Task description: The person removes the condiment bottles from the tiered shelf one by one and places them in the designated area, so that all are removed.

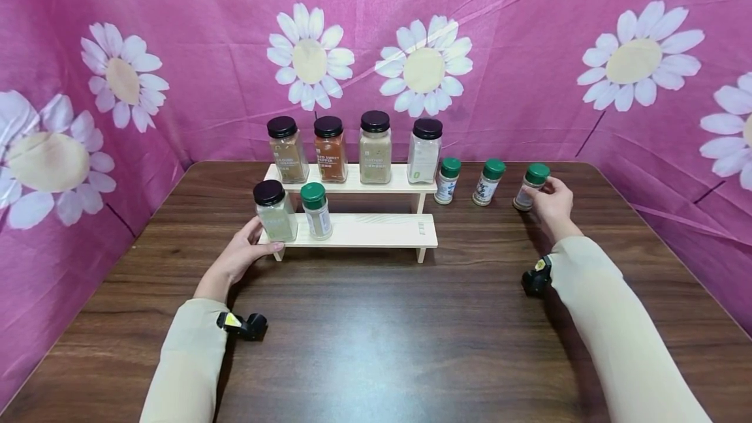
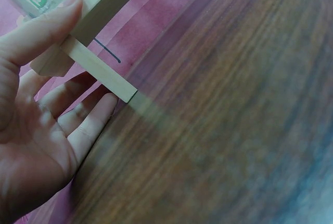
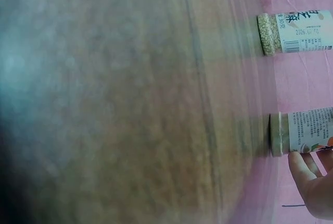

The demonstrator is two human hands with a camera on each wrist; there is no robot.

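A two-tier wooden rack [image 1: 376,230] stands mid-table. Its upper shelf carries several black-lidded spice jars [image 1: 375,147]. On the lower shelf sit one black-lidded jar [image 1: 273,211] and a green-capped bottle [image 1: 317,211]. My left hand [image 1: 258,240] is at the rack's left end: the thumb rests on the shelf edge and the fingers [image 2: 88,125] lie straight beside the leg [image 2: 99,70]. Three green-capped bottles stand right of the rack. My right hand [image 1: 543,198] holds the rightmost one [image 1: 531,186], fingertips [image 3: 307,164] on its label [image 3: 307,130].
Two more green-capped bottles [image 1: 448,180] [image 1: 489,181] stand between the rack and my right hand; one shows in the right wrist view [image 3: 296,31]. The dark wood table [image 1: 376,331] is backed and flanked by a pink daisy-print cloth [image 1: 529,83].
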